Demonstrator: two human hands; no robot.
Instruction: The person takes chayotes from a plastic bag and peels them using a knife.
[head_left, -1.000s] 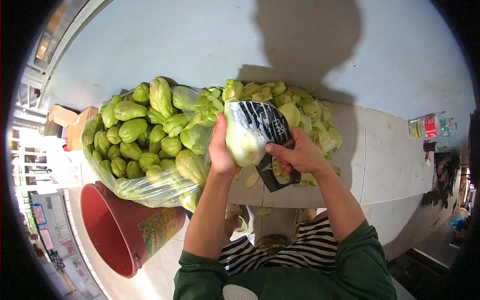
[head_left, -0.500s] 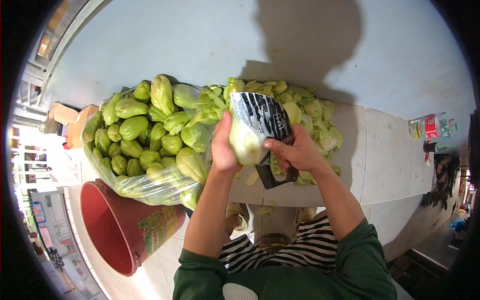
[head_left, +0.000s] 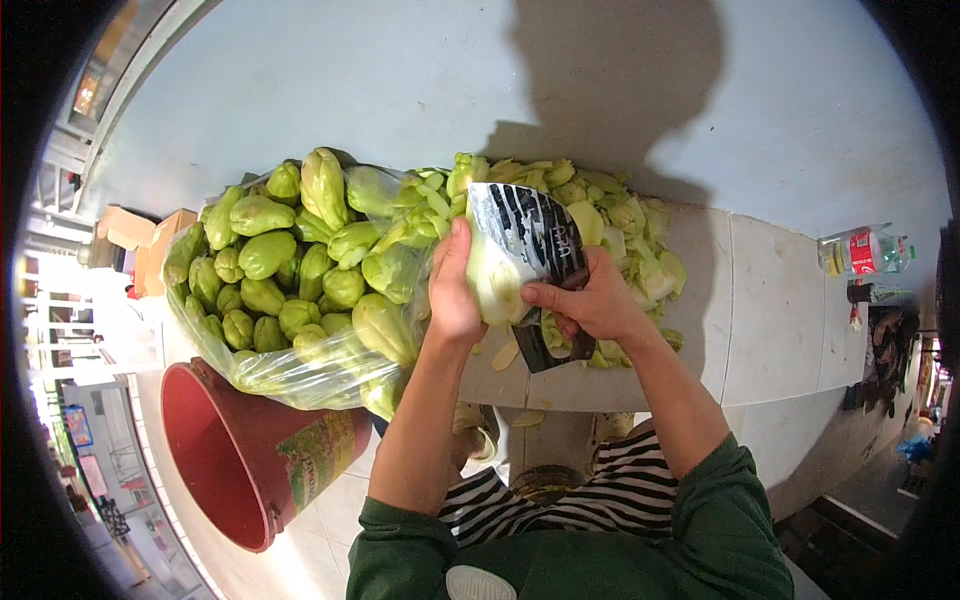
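Note:
My left hand [head_left: 456, 290] is wrapped around a peeled, pale chayote [head_left: 492, 285], its fingers mostly hidden behind it. In my right hand [head_left: 592, 302] is a broad-bladed knife [head_left: 530, 232] with a black, white-streaked blade and a black loop handle. The blade lies against the upper right of the chayote, and my right thumb presses on the chayote's lower side. Behind my hands spreads a heap of green peelings and pale pieces [head_left: 645, 240]. Left of them, unpeeled green chayotes [head_left: 268, 255] fill a clear plastic bag [head_left: 290, 385].
A red bucket [head_left: 215, 450] lies tilted on the floor at lower left. On the tiled ledge [head_left: 770, 300], a plastic bottle with a red label [head_left: 862, 252] lies at right. Cardboard boxes [head_left: 165, 240] stand beyond the bag. A wall [head_left: 400, 80] rises behind the ledge.
Both hands, with the chayote and knife, have shifted slightly. The chayote is a little further right, and the knife handle has risen slightly. The surroundings look the same.

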